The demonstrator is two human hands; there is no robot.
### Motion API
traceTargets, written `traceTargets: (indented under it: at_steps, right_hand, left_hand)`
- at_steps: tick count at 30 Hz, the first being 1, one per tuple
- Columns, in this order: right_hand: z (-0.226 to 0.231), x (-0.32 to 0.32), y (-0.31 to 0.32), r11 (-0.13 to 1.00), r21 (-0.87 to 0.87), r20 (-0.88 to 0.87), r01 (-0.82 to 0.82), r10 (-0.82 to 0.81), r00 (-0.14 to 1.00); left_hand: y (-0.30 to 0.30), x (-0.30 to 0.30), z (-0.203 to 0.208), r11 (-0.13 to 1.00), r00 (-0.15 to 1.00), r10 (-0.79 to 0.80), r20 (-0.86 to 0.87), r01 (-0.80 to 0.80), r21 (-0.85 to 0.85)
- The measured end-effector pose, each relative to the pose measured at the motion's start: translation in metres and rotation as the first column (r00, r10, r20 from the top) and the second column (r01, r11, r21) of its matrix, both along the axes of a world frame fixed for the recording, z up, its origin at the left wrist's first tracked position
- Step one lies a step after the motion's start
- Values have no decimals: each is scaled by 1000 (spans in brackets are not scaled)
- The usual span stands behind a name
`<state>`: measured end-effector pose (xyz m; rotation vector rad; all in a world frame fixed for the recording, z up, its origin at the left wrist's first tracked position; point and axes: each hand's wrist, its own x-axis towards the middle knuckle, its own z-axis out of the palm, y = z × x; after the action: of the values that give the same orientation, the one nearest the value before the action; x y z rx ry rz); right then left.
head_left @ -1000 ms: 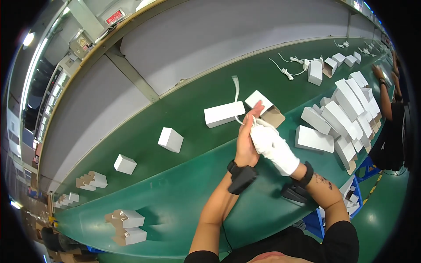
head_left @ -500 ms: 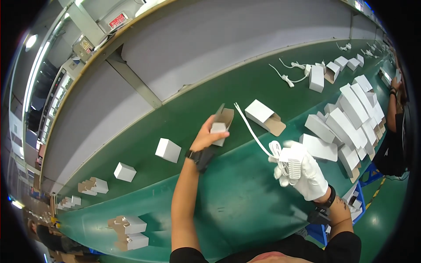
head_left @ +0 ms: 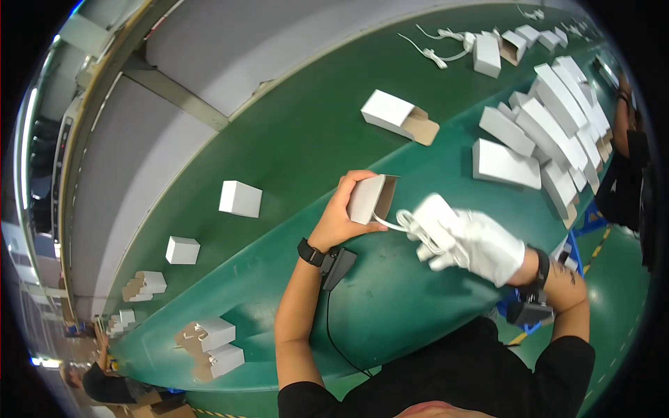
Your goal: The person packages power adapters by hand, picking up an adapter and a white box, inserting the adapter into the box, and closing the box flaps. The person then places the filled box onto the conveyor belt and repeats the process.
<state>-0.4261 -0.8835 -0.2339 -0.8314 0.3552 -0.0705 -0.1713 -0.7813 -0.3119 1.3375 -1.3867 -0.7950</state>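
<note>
Left hand [head_left: 341, 221] grips the small open carton [head_left: 367, 198], its mouth facing right; gloved right hand [head_left: 474, 244] clutches white charger [head_left: 433, 212], probably with coiled cable [head_left: 411, 227], just beside that opening

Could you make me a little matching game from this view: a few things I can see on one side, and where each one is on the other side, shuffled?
Things:
1. small open white cardboard box
2. white charger block with coiled white cable
3. closed white cube box
4. heap of flat white cartons

Places:
A. alone on the green belt, to the person's left
B. in the gloved right hand
C. in the bare left hand
D. piled on the belt, far right

Pairs: 1-C, 2-B, 3-A, 4-D
</note>
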Motion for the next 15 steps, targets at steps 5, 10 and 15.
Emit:
traceTargets:
  at_steps: [5, 10, 15]
  right_hand:
    - [8, 26, -21, 988, -153, -64, 29, -40, 997]
    - [38, 48, -16, -422, -855, -344, -302, 26, 939]
    - [30, 55, -38, -447, -887, -211, -113, 176, 961]
  left_hand:
    - [0, -31, -9, 985, 964, -109, -243, 137, 103]
    - [-9, -46, -10, 994, 949, -89, -301, 106, 40]
    - [-9, -42, -8, 998, 948, -39, -315, 54, 39]
